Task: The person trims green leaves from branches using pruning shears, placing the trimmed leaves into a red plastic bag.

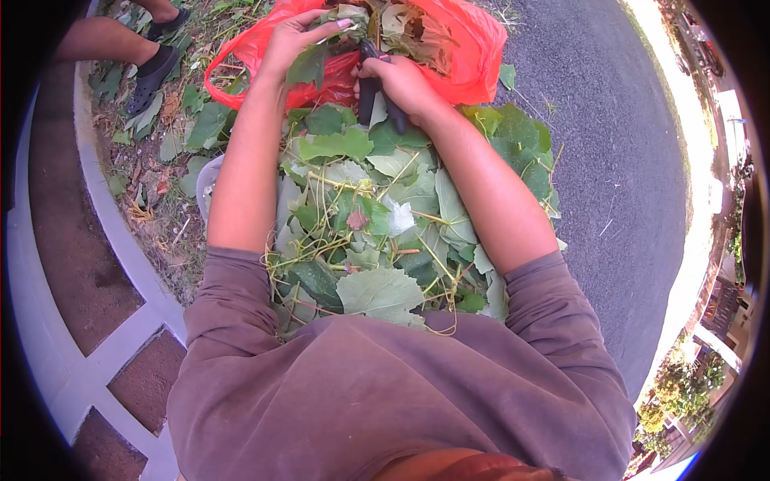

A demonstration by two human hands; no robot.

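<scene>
My right hand [401, 84] is wrapped round dark-handled pruning shears [368, 90] at the near edge of a red plastic bag [479, 40]. Up and to the left of it, my left hand [293, 44] pinches a green leaf [309, 67] over the bag's left side. Dry, pale leaves [429, 40] lie in the open bag. Between my forearms and my body a big heap of green vine leaves [381, 293] with thin curling tendrils is piled up. The shears' blades are partly hidden among leaves.
Another person's legs and dark clogs [148, 80] are at the upper left. A pale concrete curb [120, 232] runs down the left beside leaf-strewn ground. Grey asphalt [601, 160] lies to the right. A pale container's rim [205, 188] shows beside my left forearm.
</scene>
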